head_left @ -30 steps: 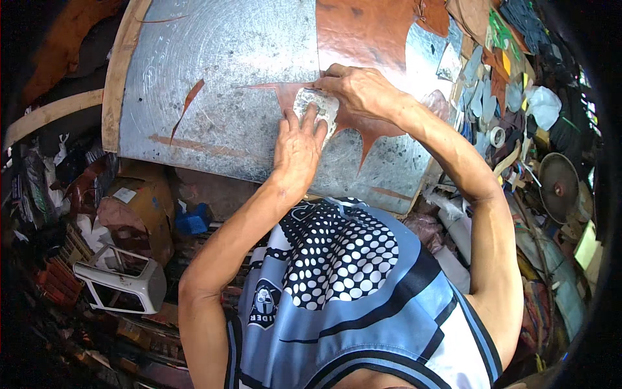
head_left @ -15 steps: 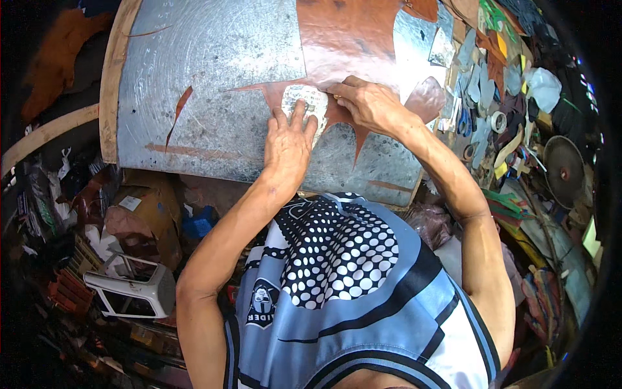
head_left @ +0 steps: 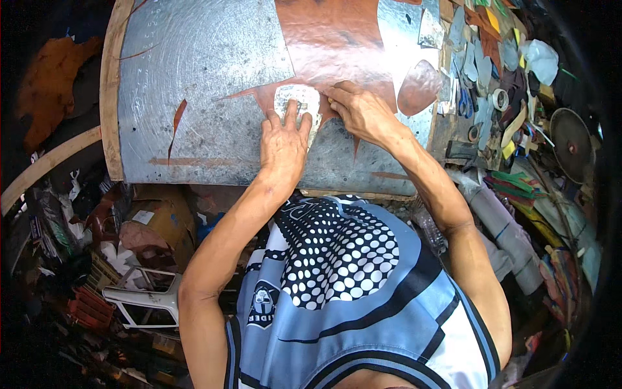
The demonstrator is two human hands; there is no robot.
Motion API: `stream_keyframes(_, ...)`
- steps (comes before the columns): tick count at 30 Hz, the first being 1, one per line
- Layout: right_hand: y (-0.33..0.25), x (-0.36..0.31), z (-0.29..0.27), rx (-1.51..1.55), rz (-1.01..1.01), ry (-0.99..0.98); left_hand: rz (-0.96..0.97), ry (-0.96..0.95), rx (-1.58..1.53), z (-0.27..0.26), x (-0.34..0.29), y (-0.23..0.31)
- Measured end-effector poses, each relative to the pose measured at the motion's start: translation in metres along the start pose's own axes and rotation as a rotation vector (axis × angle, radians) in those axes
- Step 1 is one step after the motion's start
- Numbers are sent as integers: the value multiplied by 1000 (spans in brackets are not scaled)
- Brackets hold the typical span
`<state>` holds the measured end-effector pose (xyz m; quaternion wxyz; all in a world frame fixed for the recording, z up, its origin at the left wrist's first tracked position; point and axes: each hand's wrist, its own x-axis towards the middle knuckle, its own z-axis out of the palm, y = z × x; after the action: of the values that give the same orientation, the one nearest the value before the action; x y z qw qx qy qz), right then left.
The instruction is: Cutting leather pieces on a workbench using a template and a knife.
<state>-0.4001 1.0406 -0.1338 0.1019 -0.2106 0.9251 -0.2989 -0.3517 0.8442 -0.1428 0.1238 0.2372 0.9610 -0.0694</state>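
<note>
A sheet of reddish-brown leather (head_left: 330,45) lies on a grey metal-covered cutting board (head_left: 201,71). On the leather's near edge rests a pale flat template (head_left: 299,100). My left hand (head_left: 283,144) lies flat with spread fingers pressing on the template. My right hand (head_left: 359,111) sits just right of it, fingers pinched at the template's right edge; whatever it pinches is too small to make out.
A cut oval leather piece (head_left: 420,87) lies to the right on the board. Further right is a cluttered pile with tape rolls (head_left: 499,99), scissors (head_left: 465,102) and scraps. Boxes (head_left: 159,223) and a white frame (head_left: 146,301) sit on the floor at left.
The view has shifted, so board and hands sit lower in the picture. Both hands stay on the template; the right hand has crept along its right edge.
</note>
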Motion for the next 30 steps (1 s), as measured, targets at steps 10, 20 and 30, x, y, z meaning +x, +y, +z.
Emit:
stream_keyframes(10, 1, -15, 14, 11, 99, 86, 41, 1, 37, 0, 1, -2)
stream_keyframes(20, -12, -19, 40, 134, 181, 227, 92, -15, 106, -3, 4, -4)
stream_keyframes(30, -35, -26, 57, 196, 331, 344, 139, 35, 90, -1, 9, -7)
